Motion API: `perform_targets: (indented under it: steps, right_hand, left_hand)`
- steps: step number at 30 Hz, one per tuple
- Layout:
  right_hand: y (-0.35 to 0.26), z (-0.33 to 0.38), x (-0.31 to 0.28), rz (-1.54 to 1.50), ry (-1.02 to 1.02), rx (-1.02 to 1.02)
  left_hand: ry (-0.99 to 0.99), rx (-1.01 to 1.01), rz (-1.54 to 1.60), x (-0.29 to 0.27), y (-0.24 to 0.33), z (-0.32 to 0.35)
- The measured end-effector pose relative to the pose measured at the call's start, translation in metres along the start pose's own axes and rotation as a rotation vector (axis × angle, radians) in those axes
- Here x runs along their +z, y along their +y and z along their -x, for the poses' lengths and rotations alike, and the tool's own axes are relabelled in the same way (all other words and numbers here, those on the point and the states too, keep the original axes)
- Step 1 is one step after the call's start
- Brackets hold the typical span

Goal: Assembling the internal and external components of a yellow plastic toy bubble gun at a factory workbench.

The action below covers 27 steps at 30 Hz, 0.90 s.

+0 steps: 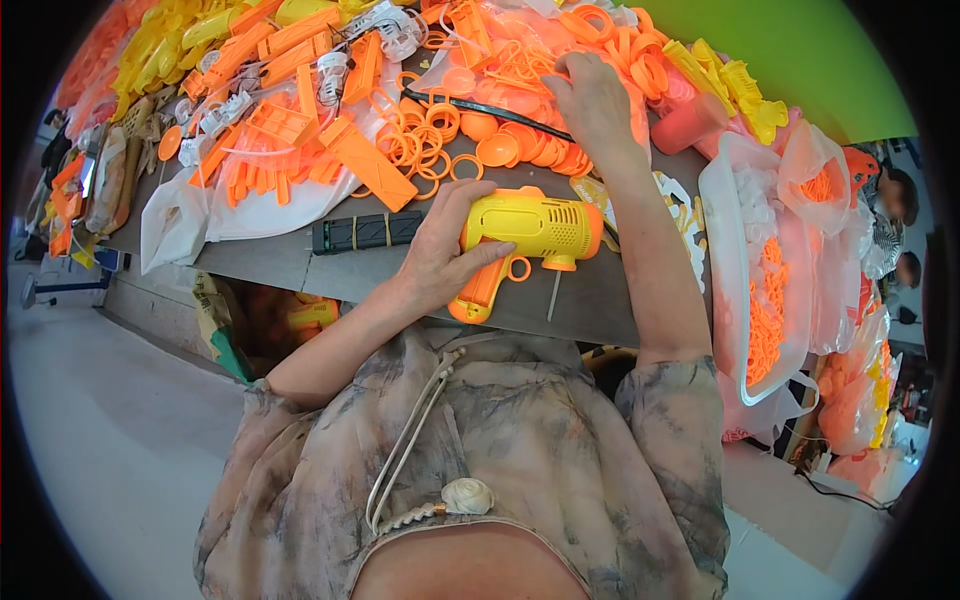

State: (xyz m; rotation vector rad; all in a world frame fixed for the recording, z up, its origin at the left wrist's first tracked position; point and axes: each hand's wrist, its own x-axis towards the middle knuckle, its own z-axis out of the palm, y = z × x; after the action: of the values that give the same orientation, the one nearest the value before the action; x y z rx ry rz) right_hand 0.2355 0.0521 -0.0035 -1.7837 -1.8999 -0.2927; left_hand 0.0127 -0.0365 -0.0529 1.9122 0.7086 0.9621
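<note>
Toy gun is bright yellow, orange-trimmed and slotted.

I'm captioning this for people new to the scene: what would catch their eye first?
Probably the yellow-and-orange pistol-shaped toy, held in the left hand near the front edge of the table. Next, the heap of orange parts across the far side, with the right hand over it. Then the bright green surface at upper right.
</note>
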Motion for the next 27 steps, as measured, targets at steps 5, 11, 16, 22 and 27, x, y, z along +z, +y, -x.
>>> perform_targets:
  steps: [5, 11, 16, 22, 27]
  right_hand:
    - [0.01, -0.007, 0.02, -0.055, -0.02, 0.131]
    - [-0.007, 0.01, -0.029, -0.413, 0.184, 0.102]
    - [-0.053, 0.067, -0.081, -0.916, -0.484, 0.245]
    - [-0.067, 0.098, -0.061, -0.569, -0.334, -0.082]
    - [-0.079, 0.103, -0.055, -0.367, -0.196, -0.158]
  left_hand:
    - [-0.004, -0.026, 0.027, 0.001, -0.001, -0.001]
    - [0.008, -0.116, 0.239, -0.003, -0.008, 0.003]
    - [-0.015, -0.134, 0.231, -0.001, -0.008, 0.002]
    - [-0.018, -0.156, 0.301, -0.002, -0.005, 0.002]
    - [-0.057, -0.183, 0.277, -0.004, -0.004, 0.003]
